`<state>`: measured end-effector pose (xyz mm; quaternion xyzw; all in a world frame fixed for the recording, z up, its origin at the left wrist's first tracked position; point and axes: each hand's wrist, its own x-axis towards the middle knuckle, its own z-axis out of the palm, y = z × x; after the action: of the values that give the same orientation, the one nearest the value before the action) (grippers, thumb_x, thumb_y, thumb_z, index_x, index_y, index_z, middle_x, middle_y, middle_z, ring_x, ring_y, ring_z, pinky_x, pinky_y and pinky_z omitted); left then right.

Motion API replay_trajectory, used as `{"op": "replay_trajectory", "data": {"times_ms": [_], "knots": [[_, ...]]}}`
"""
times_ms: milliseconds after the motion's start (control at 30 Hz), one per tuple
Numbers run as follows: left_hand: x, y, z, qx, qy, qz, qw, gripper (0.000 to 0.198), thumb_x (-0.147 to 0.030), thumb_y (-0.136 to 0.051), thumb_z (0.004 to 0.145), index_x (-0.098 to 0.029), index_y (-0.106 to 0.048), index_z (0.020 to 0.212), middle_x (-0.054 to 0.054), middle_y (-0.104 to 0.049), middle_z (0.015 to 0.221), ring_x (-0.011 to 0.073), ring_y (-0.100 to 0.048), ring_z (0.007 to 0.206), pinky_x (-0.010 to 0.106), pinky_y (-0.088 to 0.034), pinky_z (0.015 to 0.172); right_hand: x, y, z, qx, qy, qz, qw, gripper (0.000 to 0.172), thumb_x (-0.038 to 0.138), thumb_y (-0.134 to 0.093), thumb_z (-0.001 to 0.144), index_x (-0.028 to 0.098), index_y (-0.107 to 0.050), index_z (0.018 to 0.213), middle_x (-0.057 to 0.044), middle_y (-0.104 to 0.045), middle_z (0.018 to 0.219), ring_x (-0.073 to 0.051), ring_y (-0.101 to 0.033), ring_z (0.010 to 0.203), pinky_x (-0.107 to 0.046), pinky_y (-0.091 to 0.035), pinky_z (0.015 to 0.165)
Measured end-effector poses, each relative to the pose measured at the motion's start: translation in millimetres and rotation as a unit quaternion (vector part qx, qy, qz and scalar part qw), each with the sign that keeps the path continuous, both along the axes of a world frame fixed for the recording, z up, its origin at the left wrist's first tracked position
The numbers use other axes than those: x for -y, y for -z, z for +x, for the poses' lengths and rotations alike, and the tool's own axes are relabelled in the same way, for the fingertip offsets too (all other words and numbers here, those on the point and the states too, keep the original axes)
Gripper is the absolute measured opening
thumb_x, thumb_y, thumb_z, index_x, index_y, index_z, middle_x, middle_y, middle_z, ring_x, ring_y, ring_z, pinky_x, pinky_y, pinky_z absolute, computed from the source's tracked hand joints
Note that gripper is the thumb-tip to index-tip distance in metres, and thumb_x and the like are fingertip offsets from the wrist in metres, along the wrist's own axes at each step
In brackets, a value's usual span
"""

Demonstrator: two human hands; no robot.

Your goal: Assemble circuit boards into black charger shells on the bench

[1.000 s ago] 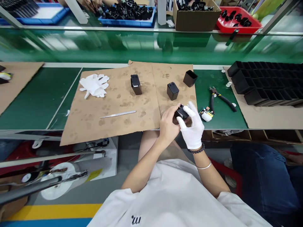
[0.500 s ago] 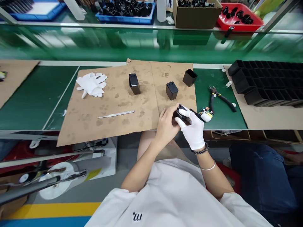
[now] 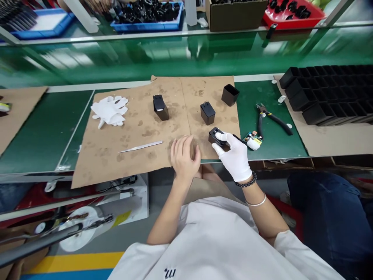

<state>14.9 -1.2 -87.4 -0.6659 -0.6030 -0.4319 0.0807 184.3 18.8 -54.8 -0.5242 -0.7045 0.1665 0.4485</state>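
Note:
My right hand (image 3: 235,155), in a white glove, grips a black power adapter (image 3: 215,137) at the right side of the cardboard sheet (image 3: 140,163). My bare left hand (image 3: 184,157) lies on the cardboard to the left of it, fingers stretched out, holding nothing. Beyond the held piece stands another black power adapter (image 3: 208,113) with prongs on top. Farther back is an open black housing (image 3: 230,95). A third adapter (image 3: 161,107), its top part not flush, sits left of these. By my gloved hand lies a small circuit board (image 3: 253,140) with a white block.
Tweezers (image 3: 140,146) and white gloves (image 3: 110,111) lie on the cardboard's left half. Cutting pliers (image 3: 272,118) rest right of the circuit board. Rows of black housings (image 3: 329,93) stand at far right. A red tray (image 3: 294,15) and blue tray (image 3: 148,23) sit on the rear shelf.
My left hand has let go of the adapter and moved left onto the cardboard. My right hand keeps hold of the adapter. The view has shifted slightly.

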Motion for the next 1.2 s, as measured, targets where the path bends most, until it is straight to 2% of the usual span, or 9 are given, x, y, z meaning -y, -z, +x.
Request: {"op": "replay_trajectory", "data": {"times_ms": [167, 367, 533, 667, 733, 800, 933, 1100, 1200], "knots": [[1, 1.7, 3, 0.0, -0.015, 0.01, 1.0, 0.029, -0.024, -0.057, 0.092, -0.018, -0.067, 0.119, 0.011, -0.076, 0.115, 0.0247, -0.071, 0.112, 0.044, -0.045, 0.113, 13, -13.8, 2, 0.024, 0.05, 0.115, 0.992, 0.025, 0.02, -0.065, 0.091, 0.023, -0.072, 0.116, -0.008, -0.076, 0.121, -0.024, -0.072, 0.115, -0.039, -0.057, 0.106], [1, 1.3, 3, 0.018, -0.004, -0.023, 1.0, 0.03, -0.022, -0.055, 0.092, -0.018, -0.068, 0.118, 0.012, -0.076, 0.115, 0.0265, -0.07, 0.112, 0.048, -0.041, 0.116, 6, 5.1, -1, 0.081, 0.009, 0.009, 0.997, 0.018, 0.022, -0.063, 0.091, 0.021, -0.073, 0.107, -0.011, -0.077, 0.111, -0.027, -0.074, 0.105, -0.042, -0.062, 0.095], [1, 2.7, 3, -0.009, -0.014, -0.007, 1.0, 0.028, -0.022, -0.054, 0.093, -0.019, -0.069, 0.116, 0.011, -0.077, 0.112, 0.0246, -0.071, 0.109, 0.046, -0.045, 0.113, 15, -11.7, -2, 0.036, 0.037, 0.092, 0.994, 0.024, 0.027, -0.065, 0.093, 0.024, -0.071, 0.116, -0.009, -0.077, 0.115, -0.027, -0.072, 0.113, -0.044, -0.058, 0.104], [2, -2.1, 3, 0.007, -0.013, -0.021, 1.0, 0.026, -0.022, -0.054, 0.093, -0.02, -0.07, 0.113, 0.01, -0.077, 0.111, 0.0249, -0.071, 0.109, 0.047, -0.046, 0.114, 23, -5.3, -11, 0.088, 0.028, 0.036, 0.995, 0.026, 0.023, -0.063, 0.093, 0.024, -0.072, 0.117, -0.01, -0.075, 0.12, -0.027, -0.073, 0.11, -0.041, -0.061, 0.098], [3, -9.0, 2, 0.049, 0.016, -0.05, 0.997, 0.026, -0.023, -0.053, 0.095, -0.02, -0.07, 0.115, 0.01, -0.077, 0.114, 0.0244, -0.07, 0.112, 0.045, -0.048, 0.111, 18, 4.7, -13, 0.098, -0.003, 0.016, 0.995, 0.024, 0.021, -0.062, 0.093, 0.023, -0.072, 0.115, -0.01, -0.075, 0.119, -0.026, -0.075, 0.106, -0.038, -0.063, 0.093], [3, -17.3, 0, 0.131, 0.098, -0.094, 0.982, 0.031, -0.026, -0.053, 0.097, -0.021, -0.066, 0.125, 0.01, -0.074, 0.124, 0.0232, -0.068, 0.121, 0.042, -0.051, 0.111, 10, 12.2, -13, 0.068, -0.04, 0.035, 0.996, 0.025, 0.02, -0.062, 0.093, 0.022, -0.071, 0.117, -0.011, -0.074, 0.124, -0.025, -0.073, 0.111, -0.036, -0.062, 0.095], [0, -28.8, -3, 0.294, 0.27, -0.183, 0.898, 0.044, -0.032, -0.056, 0.099, -0.023, -0.056, 0.142, 0.012, -0.063, 0.145, 0.0222, -0.06, 0.136, 0.038, -0.048, 0.116, 4, 15.9, -7, -0.004, -0.101, 0.071, 0.992, 0.029, 0.016, -0.061, 0.093, 0.023, -0.07, 0.12, -0.008, -0.074, 0.126, -0.022, -0.071, 0.118, -0.036, -0.06, 0.102], [-6, -29.1, -5, 0.337, 0.282, -0.233, 0.868, 0.042, -0.036, -0.062, 0.097, -0.023, -0.062, 0.137, 0.011, -0.064, 0.144, 0.0238, -0.061, 0.134, 0.039, -0.047, 0.117, 10, 18.4, -4, -0.076, -0.088, -0.016, 0.993, 0.059, 0.023, -0.069, 0.09, 0.022, -0.053, 0.147, -0.011, -0.064, 0.143, -0.023, -0.066, 0.129, -0.038, -0.055, 0.111], [-7, -27.4, -6, 0.331, 0.284, -0.233, 0.869, 0.043, -0.035, -0.063, 0.096, -0.025, -0.062, 0.137, 0.011, -0.064, 0.143, 0.0236, -0.062, 0.132, 0.039, -0.047, 0.117, 10, 20.2, -3, -0.083, -0.088, -0.044, 0.992, 0.054, 0.022, -0.07, 0.088, 0.019, -0.059, 0.141, -0.011, -0.067, 0.14, -0.024, -0.066, 0.128, -0.039, -0.054, 0.113]]}}
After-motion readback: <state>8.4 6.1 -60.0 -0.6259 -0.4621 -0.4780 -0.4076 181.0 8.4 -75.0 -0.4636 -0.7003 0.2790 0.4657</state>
